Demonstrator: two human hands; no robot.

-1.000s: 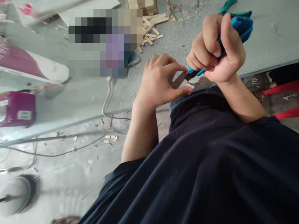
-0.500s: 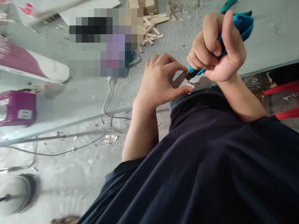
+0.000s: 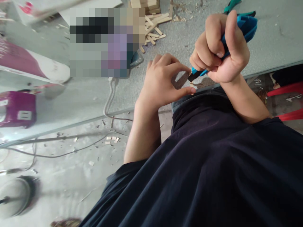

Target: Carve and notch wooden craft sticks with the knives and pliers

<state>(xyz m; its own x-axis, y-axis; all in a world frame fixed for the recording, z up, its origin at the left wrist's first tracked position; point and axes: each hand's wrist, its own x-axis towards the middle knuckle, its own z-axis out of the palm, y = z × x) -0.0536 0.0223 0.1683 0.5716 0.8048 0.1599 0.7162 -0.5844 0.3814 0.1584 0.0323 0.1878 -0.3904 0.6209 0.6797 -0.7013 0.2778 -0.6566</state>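
My right hand (image 3: pixel 220 47) is closed round a blue utility knife (image 3: pixel 246 26), its dark blade (image 3: pixel 194 75) pointing down and left. My left hand (image 3: pixel 165 77) is beside the blade, its thumb and forefinger curved towards each other at the table's near edge. Between these fingertips a pale wooden stick (image 3: pixel 191 84) shows only in small bits. The blade reaches the stick near the forefinger; whether it cuts in I cannot tell.
Flat wooden craft sticks (image 3: pixel 155 30) lie loose on the grey table (image 3: pixel 94 94), with shavings farther right. Behind my right hand is a green-handled tool (image 3: pixel 232 5). A white cable (image 3: pixel 110 97) runs over the edge. A purple box (image 3: pixel 20 108) stands left; red stool legs (image 3: pixel 286 90) show right.
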